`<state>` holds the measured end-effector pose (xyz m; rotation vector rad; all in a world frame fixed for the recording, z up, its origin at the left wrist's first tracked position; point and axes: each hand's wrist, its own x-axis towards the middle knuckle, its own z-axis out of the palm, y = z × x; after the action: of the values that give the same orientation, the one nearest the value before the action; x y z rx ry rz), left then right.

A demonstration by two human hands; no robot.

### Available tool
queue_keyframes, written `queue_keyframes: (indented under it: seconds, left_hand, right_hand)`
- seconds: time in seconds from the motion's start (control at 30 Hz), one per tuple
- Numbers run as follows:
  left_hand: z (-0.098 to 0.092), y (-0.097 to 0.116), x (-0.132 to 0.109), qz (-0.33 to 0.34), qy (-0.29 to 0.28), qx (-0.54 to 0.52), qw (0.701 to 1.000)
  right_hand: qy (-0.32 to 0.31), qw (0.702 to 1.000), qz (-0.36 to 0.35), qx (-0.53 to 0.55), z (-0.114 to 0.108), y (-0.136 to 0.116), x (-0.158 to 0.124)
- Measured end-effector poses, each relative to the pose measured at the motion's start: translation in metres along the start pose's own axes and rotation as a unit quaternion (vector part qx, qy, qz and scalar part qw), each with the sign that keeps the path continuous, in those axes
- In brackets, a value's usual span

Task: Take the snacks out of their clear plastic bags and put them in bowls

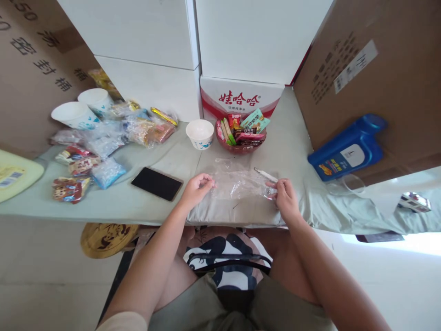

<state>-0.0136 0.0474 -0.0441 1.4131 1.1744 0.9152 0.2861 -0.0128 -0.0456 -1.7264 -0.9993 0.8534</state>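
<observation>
I see the left hand [197,186] curled, its fingertips pinching the left edge of a thin, crinkled clear plastic bag [237,181]. The right hand [284,194] pinches the right edge likewise. The bag lies flat on the soft grey-green tablecloth [296,151] at the near table edge, just before a round translucent red bowl [237,148] of wrapped snacks. A flat black phone [156,183] lies to its left.
</observation>
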Motion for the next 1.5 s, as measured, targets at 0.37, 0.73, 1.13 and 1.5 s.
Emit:
queue_keyframes:
  seconds: [0.37,0.73,1.13,1.5]
  left_hand:
    - [0.002,0.003,0.004,-0.006,0.114,0.082,0.99]
    - [0.002,0.005,0.002,-0.025,0.064,-0.058,0.996]
    - [0.002,0.008,0.002,-0.051,0.166,0.241,0.955]
    - [0.013,-0.007,0.013,0.085,0.114,0.324,0.935]
  right_hand:
    - [-0.042,0.981,-0.043,-0.184,0.001,0.002,0.002]
    - [-0.035,0.972,-0.049,-0.227,0.001,-0.002,0.001]
    - [-0.018,0.908,-0.185,-0.376,0.0,0.005,-0.003]
    - [-0.133,0.842,-0.268,-0.449,-0.005,-0.002,-0.052]
